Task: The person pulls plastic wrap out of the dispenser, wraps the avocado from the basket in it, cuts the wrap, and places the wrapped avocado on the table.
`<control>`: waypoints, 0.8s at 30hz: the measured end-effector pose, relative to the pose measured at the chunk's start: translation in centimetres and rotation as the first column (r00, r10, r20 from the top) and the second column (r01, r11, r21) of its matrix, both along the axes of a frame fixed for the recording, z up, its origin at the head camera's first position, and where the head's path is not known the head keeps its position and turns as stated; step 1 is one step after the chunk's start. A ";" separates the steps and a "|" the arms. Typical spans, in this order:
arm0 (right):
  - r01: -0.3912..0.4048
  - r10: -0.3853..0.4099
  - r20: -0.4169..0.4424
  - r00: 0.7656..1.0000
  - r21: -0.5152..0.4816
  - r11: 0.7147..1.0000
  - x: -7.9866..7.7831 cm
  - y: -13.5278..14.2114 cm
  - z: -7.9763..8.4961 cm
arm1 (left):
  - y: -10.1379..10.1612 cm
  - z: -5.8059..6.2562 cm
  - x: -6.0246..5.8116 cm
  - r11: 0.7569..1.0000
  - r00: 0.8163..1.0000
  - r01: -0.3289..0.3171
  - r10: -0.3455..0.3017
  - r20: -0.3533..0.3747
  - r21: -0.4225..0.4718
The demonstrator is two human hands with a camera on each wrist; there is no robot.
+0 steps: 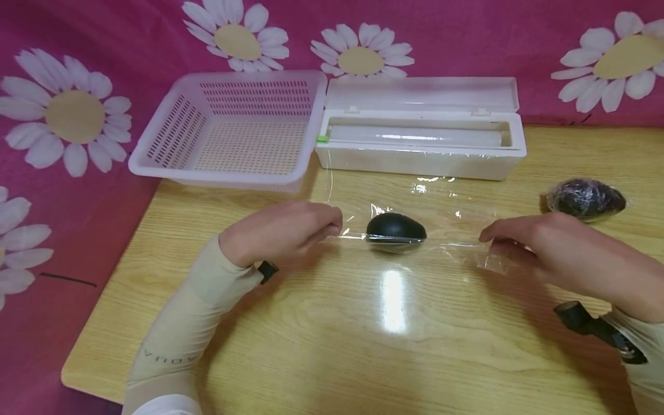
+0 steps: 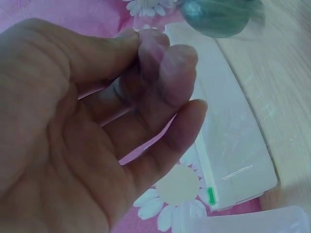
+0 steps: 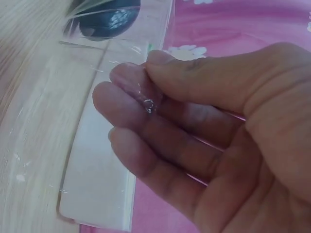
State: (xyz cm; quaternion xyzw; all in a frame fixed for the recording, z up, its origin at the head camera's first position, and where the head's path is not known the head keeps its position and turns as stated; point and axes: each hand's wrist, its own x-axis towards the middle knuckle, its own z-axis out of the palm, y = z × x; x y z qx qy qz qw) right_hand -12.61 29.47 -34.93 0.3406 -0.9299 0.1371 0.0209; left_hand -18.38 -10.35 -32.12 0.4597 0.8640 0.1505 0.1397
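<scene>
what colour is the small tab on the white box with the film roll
Green; the tab shows best in the left wrist view.

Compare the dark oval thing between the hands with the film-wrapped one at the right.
The middle oval has clear film stretched across its near side; the wrapped oval is enclosed in crumpled film. The middle oval lies in front of the film box; the wrapped oval lies farther right. Both are dark and rounded.

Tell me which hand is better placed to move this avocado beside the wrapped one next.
Probably the right hand: it is closer to the wrapped avocado than the left hand. Both pinch plastic wrap, so either must release first.
</scene>
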 end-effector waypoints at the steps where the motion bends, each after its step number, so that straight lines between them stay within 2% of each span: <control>1: -0.004 0.004 -0.009 1.000 -0.002 1.000 -0.1 0.0 -0.1 | 0.0 0.0 -0.1 1.000 1.000 0.001 -0.001 -0.004 0.006; 9: -0.008 0.007 -0.037 0.999 -0.030 1.000 -1.4 -0.2 -0.3 | 0.4 -0.5 -1.2 1.000 1.000 -0.012 0.012 -0.015 0.027; 16: 0.000 -0.003 -0.044 0.999 -0.057 0.998 -2.8 -0.7 -0.6 | 1.0 -1.7 -2.3 0.997 0.997 -0.059 0.061 -0.043 0.045; 24: 0.045 -0.043 0.042 0.998 -0.042 0.998 -4.2 -1.0 -1.2 | 1.9 -3.1 -3.2 0.987 0.983 -0.158 0.160 -0.093 0.028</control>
